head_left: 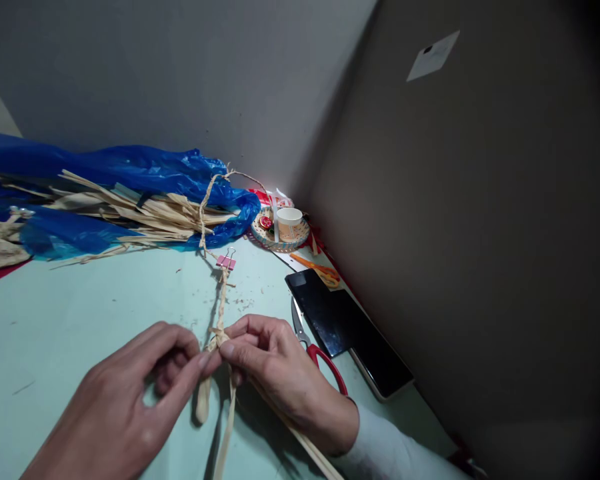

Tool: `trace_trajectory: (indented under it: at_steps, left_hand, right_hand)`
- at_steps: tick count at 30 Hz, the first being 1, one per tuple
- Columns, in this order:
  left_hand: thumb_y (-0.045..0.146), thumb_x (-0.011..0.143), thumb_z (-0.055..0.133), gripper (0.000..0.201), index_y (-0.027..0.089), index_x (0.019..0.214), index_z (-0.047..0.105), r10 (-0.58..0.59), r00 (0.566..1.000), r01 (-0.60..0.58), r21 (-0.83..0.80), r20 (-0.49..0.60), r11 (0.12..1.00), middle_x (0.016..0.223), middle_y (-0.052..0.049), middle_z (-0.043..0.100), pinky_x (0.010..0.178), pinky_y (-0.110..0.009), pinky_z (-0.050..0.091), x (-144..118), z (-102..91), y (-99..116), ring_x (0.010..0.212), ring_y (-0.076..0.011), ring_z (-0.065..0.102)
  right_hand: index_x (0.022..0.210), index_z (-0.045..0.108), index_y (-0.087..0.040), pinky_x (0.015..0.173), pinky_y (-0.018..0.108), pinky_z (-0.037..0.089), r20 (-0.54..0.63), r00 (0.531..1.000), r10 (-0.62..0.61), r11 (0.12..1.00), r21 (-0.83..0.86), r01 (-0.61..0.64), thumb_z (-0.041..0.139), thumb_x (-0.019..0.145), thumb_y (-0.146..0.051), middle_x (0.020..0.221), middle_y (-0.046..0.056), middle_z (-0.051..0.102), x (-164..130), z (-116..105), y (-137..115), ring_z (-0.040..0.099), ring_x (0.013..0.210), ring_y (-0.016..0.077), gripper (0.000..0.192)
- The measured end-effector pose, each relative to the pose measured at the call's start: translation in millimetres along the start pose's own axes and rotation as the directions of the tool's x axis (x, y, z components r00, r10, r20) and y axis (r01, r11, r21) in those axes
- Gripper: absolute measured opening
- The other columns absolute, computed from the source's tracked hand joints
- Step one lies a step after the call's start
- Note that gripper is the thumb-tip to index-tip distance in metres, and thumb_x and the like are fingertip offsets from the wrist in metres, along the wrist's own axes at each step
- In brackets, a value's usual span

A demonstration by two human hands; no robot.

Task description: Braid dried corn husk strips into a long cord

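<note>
Tan straw braid [222, 313], clipped, pinched

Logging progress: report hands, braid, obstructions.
Left hand and right hand pinch tan straw braid. Pink binder clip grips its far end. Red-handled scissors beside right hand, apart.

No readable text; paper slip [433, 56] on wall and cup [289, 223] print too small.
</note>
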State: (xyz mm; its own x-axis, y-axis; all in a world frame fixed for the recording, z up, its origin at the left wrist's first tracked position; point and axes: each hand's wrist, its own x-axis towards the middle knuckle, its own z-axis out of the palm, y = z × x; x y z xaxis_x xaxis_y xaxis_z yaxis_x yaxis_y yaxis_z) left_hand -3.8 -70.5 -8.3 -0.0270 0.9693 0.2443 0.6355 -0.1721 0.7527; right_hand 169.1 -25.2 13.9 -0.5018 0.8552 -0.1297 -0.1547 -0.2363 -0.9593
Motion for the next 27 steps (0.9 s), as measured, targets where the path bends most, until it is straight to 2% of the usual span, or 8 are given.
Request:
trace_trajectory:
  at_steps: [3, 5, 9, 12, 15, 18, 21, 27]
  left_hand:
    - [0.051, 0.081, 0.066, 0.027, 0.026, 0.090, 0.061, -0.183, 0.925, 0.312, -0.394, 0.333, 0.864, 0.074, 0.003, 0.068, 0.067, -0.024, 0.052, 14, -1.3, 4, 0.071, -0.0168, 0.065]
    - [0.045, 0.077, 0.072, 0.027, 0.024, 0.091, 0.062, -0.210, 0.841, 0.472, -0.488, 0.498, 0.734, 0.063, 0.006, 0.058, 0.053, -0.019, 0.045, 20, 1.7, 7, 0.055, -0.0113, 0.054]
    - [0.047, 0.064, 0.080, 0.033, 0.023, 0.081, 0.066, -0.348, 0.763, 0.629, -0.502, 0.544, 0.594, 0.058, 0.007, 0.049, 0.039, -0.015, 0.021, 23, 4.3, 12, 0.046, -0.0060, 0.037]
    - [0.054, 0.059, 0.078, 0.036, 0.023, 0.073, 0.067, -0.379, 0.792, 0.601, -0.496, 0.479, 0.627, 0.065, 0.002, 0.059, 0.046, -0.016, 0.036, 23, 1.0, 12, 0.056, -0.0103, 0.050]
    - [0.053, 0.070, 0.068, 0.030, 0.024, 0.068, 0.065, -0.268, 0.878, 0.425, -0.391, 0.396, 0.816, 0.072, 0.001, 0.065, 0.067, -0.024, 0.049, 23, -3.1, 9, 0.071, -0.0165, 0.059]
    - [0.054, 0.080, 0.054, 0.033, 0.024, 0.068, 0.061, -0.214, 0.924, 0.268, -0.139, 0.316, 0.953, 0.073, -0.002, 0.066, 0.076, -0.030, 0.047, 21, -3.4, 9, 0.081, -0.0228, 0.062]
    - [0.055, 0.085, 0.041, 0.039, 0.024, 0.068, 0.058, -0.225, 0.936, 0.228, 0.022, 0.270, 0.973, 0.069, -0.002, 0.064, 0.069, -0.032, 0.044, 18, 0.0, 10, 0.073, -0.0226, 0.060]
    - [0.051, 0.082, 0.048, 0.039, 0.024, 0.055, 0.056, -0.221, 0.952, 0.232, -0.030, 0.211, 0.972, 0.054, 0.001, 0.059, 0.057, -0.027, 0.044, 15, 3.7, 14, 0.059, -0.0189, 0.057]
  right_hand:
    - [0.079, 0.062, -0.015, 0.058, 0.022, 0.034, 0.013, 1.000, -0.004, 1.000, -0.006, 0.004, 0.074, 0.078, -0.036, 0.060, -0.004, 0.052, -1, 1, 2, 0.044, 0.057, 0.0097, 0.024]
    - [0.082, 0.065, -0.014, 0.060, 0.023, 0.036, 0.033, 0.999, -0.021, 0.999, -0.034, 0.022, 0.072, 0.079, -0.035, 0.062, -0.004, 0.052, -2, 2, 2, 0.044, 0.059, 0.0104, 0.023]
    - [0.088, 0.070, -0.013, 0.062, 0.023, 0.038, 0.042, 0.997, -0.059, 0.974, -0.216, 0.067, 0.063, 0.087, -0.027, 0.067, -0.002, 0.056, -4, -1, -1, 0.048, 0.062, 0.0114, 0.016]
    - [0.082, 0.072, -0.014, 0.062, 0.022, 0.038, 0.032, 0.994, -0.102, 0.899, -0.425, 0.106, 0.057, 0.092, -0.027, 0.068, -0.001, 0.059, -7, -3, -2, 0.050, 0.064, 0.0114, 0.022]
    - [0.078, 0.072, -0.015, 0.060, 0.023, 0.034, 0.069, 0.984, -0.162, 0.757, -0.632, 0.169, 0.054, 0.096, -0.027, 0.065, -0.002, 0.059, -12, -4, -3, 0.046, 0.061, 0.0104, 0.029]
    - [0.080, 0.071, -0.016, 0.061, 0.024, 0.033, 0.096, 0.975, -0.201, 0.602, -0.773, 0.201, 0.051, 0.098, -0.024, 0.068, 0.000, 0.063, -17, -4, -6, 0.044, 0.060, 0.0101, 0.029]
    - [0.074, 0.066, -0.015, 0.060, 0.026, 0.031, 0.078, 0.977, -0.196, 0.480, -0.861, 0.165, 0.052, 0.096, -0.023, 0.066, 0.001, 0.061, -21, -2, -9, 0.042, 0.057, 0.0109, 0.027]
    - [0.073, 0.059, -0.018, 0.054, 0.027, 0.027, -0.006, 0.991, -0.136, 0.492, -0.868, 0.063, 0.044, 0.100, -0.033, 0.063, 0.002, 0.057, -26, 12, -9, 0.044, 0.057, 0.0126, 0.035]
